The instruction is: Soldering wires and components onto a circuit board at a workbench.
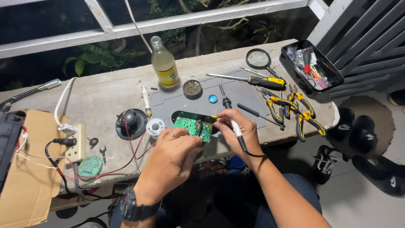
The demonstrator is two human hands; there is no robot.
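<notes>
Wristwatch (134,206) nearest, concrete ledge (105,95), grey mat (249,95), white railing (168,23)

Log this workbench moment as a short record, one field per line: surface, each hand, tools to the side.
surface: grey work mat on a concrete ledge
left hand: fingers pinch the edge of a green circuit board
right hand: grips a soldering iron, tip at the board
beside board: solder spool, glass bottle
right of mat: yellow-handled pliers, screwdriver, magnifying glass

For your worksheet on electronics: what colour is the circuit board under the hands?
Green circuit board, seen in the head view.
</notes>
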